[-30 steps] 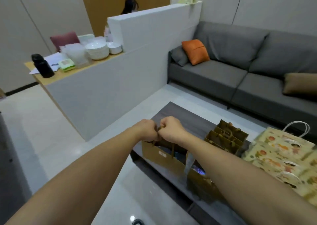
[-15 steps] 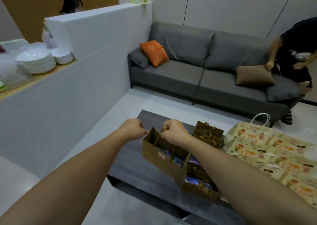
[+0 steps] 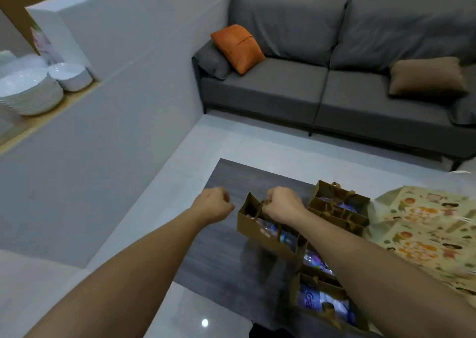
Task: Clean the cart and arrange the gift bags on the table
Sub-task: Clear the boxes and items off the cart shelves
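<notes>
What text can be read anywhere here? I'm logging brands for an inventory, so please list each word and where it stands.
Nothing can be read for certain.
Blue packet in the nearest brown gift bag: large white lettering, too blurred to read.
Small white sticker on the brown bag gripped by the right hand: too small.
Patterned yellow bags: printed cartoon pictures and a label box, no legible words.

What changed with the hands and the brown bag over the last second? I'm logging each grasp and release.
The left hand let go of the brown gift bag and drew away to the left, curled and holding nothing. The right hand kept gripping the bag's handle. The other brown bags and patterned bags stayed on the table.
</notes>
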The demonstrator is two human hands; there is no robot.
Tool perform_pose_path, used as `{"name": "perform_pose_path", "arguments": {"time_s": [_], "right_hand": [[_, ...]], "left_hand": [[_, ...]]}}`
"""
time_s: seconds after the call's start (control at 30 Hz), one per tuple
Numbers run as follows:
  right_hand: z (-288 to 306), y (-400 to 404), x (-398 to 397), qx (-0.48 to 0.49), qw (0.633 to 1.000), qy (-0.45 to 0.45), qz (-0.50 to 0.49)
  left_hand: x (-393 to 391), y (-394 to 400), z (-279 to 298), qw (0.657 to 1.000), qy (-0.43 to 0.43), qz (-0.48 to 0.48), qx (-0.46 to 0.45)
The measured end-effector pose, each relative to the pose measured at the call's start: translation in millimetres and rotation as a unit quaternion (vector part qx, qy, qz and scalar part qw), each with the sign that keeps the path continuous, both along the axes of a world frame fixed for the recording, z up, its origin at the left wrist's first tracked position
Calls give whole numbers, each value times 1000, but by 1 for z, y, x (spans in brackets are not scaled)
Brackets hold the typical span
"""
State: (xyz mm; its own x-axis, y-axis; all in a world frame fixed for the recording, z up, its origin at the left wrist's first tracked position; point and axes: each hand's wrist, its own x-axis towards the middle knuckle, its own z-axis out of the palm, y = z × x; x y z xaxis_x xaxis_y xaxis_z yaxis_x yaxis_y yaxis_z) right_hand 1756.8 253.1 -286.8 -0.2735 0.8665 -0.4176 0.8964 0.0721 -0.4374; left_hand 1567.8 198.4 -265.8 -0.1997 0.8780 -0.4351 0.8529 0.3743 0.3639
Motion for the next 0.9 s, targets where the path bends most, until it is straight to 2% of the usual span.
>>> {"name": "perform_pose_path", "arguments": {"time_s": [0.2,0.47,0.67,0.9], "right_hand": [[-28,87,5,-50,999,-2,-3],[-53,163,16,-52,997,-35,41],[-86,181,26,-15,990,-129,58],[-104,161,32,-18,996,-88,-26]], "left_hand": [[6,68,-23,998,7,-17,-52],[10,112,-69,992,-48,-8,-115],[10,128,-91,987,-68,-14,-145],[19,144,-90,983,-80,-73,-150]]}}
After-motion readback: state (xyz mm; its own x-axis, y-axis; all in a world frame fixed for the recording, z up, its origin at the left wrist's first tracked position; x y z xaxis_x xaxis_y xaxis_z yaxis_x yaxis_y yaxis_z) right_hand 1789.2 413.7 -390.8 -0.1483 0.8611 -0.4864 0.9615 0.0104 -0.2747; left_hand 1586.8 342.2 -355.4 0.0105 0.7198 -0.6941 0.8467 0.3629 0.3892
